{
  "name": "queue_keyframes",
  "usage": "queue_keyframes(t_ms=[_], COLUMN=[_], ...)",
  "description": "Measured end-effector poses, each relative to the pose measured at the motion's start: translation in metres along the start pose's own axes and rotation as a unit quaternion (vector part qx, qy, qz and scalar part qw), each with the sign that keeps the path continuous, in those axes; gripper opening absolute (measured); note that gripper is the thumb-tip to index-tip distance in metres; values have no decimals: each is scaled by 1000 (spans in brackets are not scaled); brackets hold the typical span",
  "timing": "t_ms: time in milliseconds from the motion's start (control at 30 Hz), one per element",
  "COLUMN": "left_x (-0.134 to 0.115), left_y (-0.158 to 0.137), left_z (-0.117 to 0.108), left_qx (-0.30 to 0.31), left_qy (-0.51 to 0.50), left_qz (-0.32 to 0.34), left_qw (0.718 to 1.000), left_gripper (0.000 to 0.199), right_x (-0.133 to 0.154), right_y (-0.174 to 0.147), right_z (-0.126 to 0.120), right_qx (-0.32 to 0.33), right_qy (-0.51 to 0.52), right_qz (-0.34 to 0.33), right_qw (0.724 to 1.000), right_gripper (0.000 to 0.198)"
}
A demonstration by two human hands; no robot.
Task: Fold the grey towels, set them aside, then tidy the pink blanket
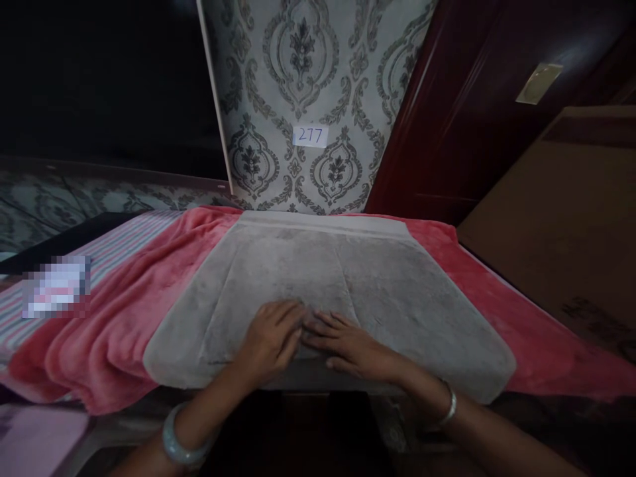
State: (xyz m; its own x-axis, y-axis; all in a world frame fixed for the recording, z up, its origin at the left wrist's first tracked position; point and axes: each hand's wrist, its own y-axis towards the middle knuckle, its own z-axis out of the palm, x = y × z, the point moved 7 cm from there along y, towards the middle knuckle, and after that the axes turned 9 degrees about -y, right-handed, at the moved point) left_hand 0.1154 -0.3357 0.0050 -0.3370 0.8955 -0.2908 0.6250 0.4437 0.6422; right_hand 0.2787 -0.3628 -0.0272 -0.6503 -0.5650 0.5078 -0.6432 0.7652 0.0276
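Note:
A folded piece of grey plush fabric (407, 298) lies flat, with crease or seam lines running front to back and a paler strip (322, 224) along its far edge. My left hand (275, 331) rests on the near middle of it, fingers out and slightly curved to the right. Right beside it, my right hand (348, 344) lies palm down on the same fabric, its fingers extended toward the left. The fingertips of both hands meet or nearly meet; exactly how is hard to see. Neither hand visibly grips anything.
Under the grey fabric spreads a pink plush blanket (129, 291), bunched at left. A striped cloth (134, 235) and a blurred-out item (57, 288) lie farther left. A large cardboard box (556, 232) stands at right. Behind are a dark screen (99, 86) and a patterned wall (303, 73).

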Motion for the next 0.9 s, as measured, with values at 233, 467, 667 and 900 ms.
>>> queue_keyframes(t_ms=[233, 467, 667, 900], left_x=[5, -19, -23, 13], left_y=[-40, -46, -86, -112], left_z=[45, 39, 38, 89], left_qx=[133, 38, 34, 54], left_qy=[134, 87, -187, -641], left_qz=[-11, 27, -140, -450], left_qw=[982, 995, 972, 619], left_gripper=[67, 55, 19, 72], right_x=[-86, -121, -76, -52], right_y=[-33, -35, -33, -30], right_z=[-30, -1, 10, 22], right_qx=[-336, -350, -258, -291], right_qy=[175, 319, 494, 554], right_qz=[239, 288, 272, 264], right_qw=[894, 832, 784, 734], right_gripper=[58, 90, 55, 50])
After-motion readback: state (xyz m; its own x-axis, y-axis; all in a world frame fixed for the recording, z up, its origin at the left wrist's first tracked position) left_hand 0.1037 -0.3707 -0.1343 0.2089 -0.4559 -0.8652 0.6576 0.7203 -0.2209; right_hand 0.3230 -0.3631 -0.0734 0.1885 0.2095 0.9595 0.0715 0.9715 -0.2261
